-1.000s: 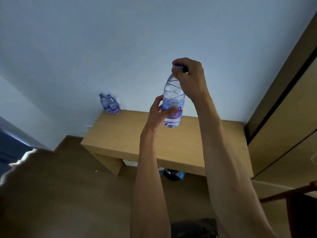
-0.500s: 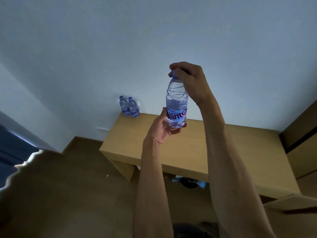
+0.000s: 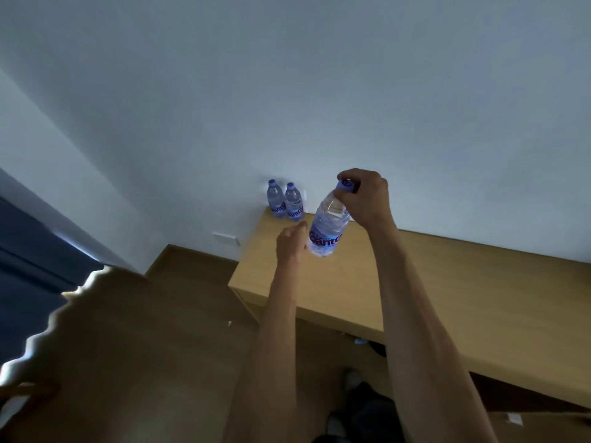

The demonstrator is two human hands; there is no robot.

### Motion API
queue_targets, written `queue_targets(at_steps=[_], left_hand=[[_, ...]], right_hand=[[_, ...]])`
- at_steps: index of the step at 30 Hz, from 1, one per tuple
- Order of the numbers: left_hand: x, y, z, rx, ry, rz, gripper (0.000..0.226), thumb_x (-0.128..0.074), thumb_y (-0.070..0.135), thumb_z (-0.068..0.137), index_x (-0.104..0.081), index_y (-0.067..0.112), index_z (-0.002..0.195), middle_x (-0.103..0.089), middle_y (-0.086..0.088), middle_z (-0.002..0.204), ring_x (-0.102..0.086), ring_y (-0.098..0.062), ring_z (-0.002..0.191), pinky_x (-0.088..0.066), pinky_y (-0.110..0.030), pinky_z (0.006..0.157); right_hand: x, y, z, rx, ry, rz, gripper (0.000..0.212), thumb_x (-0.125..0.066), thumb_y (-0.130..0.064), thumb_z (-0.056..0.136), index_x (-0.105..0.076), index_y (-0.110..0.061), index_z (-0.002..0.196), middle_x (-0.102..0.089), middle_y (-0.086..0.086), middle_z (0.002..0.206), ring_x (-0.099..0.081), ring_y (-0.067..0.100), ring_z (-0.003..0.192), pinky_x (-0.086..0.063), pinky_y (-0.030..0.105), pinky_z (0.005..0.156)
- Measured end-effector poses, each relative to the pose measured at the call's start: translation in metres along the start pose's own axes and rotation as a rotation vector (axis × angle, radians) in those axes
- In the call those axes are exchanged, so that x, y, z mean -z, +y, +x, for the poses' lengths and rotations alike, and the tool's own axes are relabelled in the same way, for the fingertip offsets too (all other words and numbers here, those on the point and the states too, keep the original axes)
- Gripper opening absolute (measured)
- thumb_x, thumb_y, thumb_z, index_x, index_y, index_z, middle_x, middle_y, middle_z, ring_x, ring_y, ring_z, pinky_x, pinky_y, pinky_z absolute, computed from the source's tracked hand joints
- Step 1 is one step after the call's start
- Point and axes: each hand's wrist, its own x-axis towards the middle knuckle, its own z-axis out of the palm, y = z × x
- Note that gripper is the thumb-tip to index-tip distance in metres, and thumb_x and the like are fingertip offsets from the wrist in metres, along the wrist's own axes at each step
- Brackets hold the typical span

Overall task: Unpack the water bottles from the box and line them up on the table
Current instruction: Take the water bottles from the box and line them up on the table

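A pale wall (image 3: 319, 91) is filling the upper part of the head view, meeting a wooden floor (image 3: 144, 346) below. A light wooden table (image 3: 463, 298) is standing against that wall, its left end reaching toward the middle of the view. At the table's far left corner, two water bottles (image 3: 284, 203) are standing upright, touching side by side and right up against the wall, blue caps on top. Over the table's left part, the right hand (image 3: 367, 199) is reaching out on a long forearm and gripping a third bottle (image 3: 327, 230) by its blue cap (image 3: 345, 186), fingers curled round the top. That bottle is hanging tilted, its base swinging toward the left and held clear above the tabletop, near the standing pair and to their right. The left hand (image 3: 289, 243) is hovering just beside the bottle's lower part, fingers loosely extended and motion-blurred, gripping nothing; whether a fingertip is grazing the label cannot be told. A small white wall plate (image 3: 225, 239) is sitting low on the wall, left of the table.
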Motion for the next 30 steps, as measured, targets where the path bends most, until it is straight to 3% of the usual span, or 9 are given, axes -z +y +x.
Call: queue_targets(at_steps=[2,7,12,15,17,24,30], left_hand=[[0.017,0.012,0.030,-0.078,0.094,0.176,0.034,-0.057,0.036,0.092,-0.064,0.007,0.109,-0.067,-0.018,0.111,-0.065,-0.033,0.100,-0.052,-0.041,0.089],[0.034,0.047,0.093,-0.230,0.140,0.499,0.030,-0.056,0.029,0.091,-0.066,0.008,0.109,-0.067,-0.013,0.115,-0.062,-0.031,0.107,-0.044,-0.032,0.083],[0.035,0.065,0.169,-0.262,0.157,0.549,0.029,-0.054,0.026,0.093,-0.063,0.010,0.116,-0.065,-0.012,0.122,-0.060,-0.031,0.113,-0.046,-0.034,0.091],[0.031,0.073,0.213,-0.279,0.161,0.590,0.025,-0.054,0.020,0.091,-0.065,0.011,0.112,-0.068,-0.012,0.116,-0.062,-0.031,0.109,-0.046,-0.030,0.085],[0.027,0.077,0.242,-0.282,0.139,0.621,0.024,-0.056,0.017,0.089,-0.065,0.010,0.110,-0.069,-0.011,0.112,-0.063,-0.030,0.106,-0.045,-0.029,0.081],[0.016,0.077,0.312,-0.392,0.008,0.826,0.037,-0.053,0.013,0.091,-0.056,0.012,0.128,-0.060,-0.011,0.122,-0.056,-0.028,0.114,-0.044,-0.036,0.091],[-0.003,0.073,0.358,-0.522,-0.137,0.963,0.038,-0.053,0.012,0.091,-0.058,0.012,0.128,-0.062,-0.012,0.120,-0.059,-0.030,0.111,-0.048,-0.040,0.090]], right_hand=[[-0.025,0.004,0.013,-0.024,0.029,-0.020,0.027,-0.068,-0.004,0.076,-0.073,-0.007,0.103,-0.071,0.009,0.102,-0.064,0.026,0.096,-0.049,0.031,0.085],[-0.081,0.012,0.064,-0.062,0.091,-0.044,0.027,-0.069,-0.005,0.076,-0.074,-0.010,0.102,-0.070,0.009,0.100,-0.064,0.025,0.092,-0.041,0.021,0.075],[-0.139,0.044,0.132,-0.133,0.033,-0.133,0.029,-0.067,-0.007,0.078,-0.072,-0.009,0.106,-0.070,0.010,0.107,-0.063,0.026,0.099,-0.039,0.021,0.077],[-0.181,0.066,0.160,-0.224,0.077,-0.109,0.031,-0.059,0.001,0.081,-0.071,-0.008,0.108,-0.067,0.013,0.110,-0.062,0.030,0.102,-0.042,0.026,0.079],[-0.208,0.080,0.177,-0.284,0.098,-0.092,0.034,-0.054,0.005,0.081,-0.071,-0.007,0.108,-0.066,0.015,0.110,-0.060,0.031,0.103,-0.043,0.028,0.079],[-0.261,0.126,0.214,-0.419,0.055,-0.160,0.035,-0.056,0.004,0.082,-0.071,-0.006,0.111,-0.063,0.017,0.110,-0.059,0.034,0.103,-0.045,0.033,0.084],[-0.288,0.155,0.231,-0.485,-0.027,-0.200,0.036,-0.059,0.008,0.080,-0.072,-0.005,0.111,-0.064,0.017,0.112,-0.061,0.033,0.103,-0.043,0.028,0.084]])
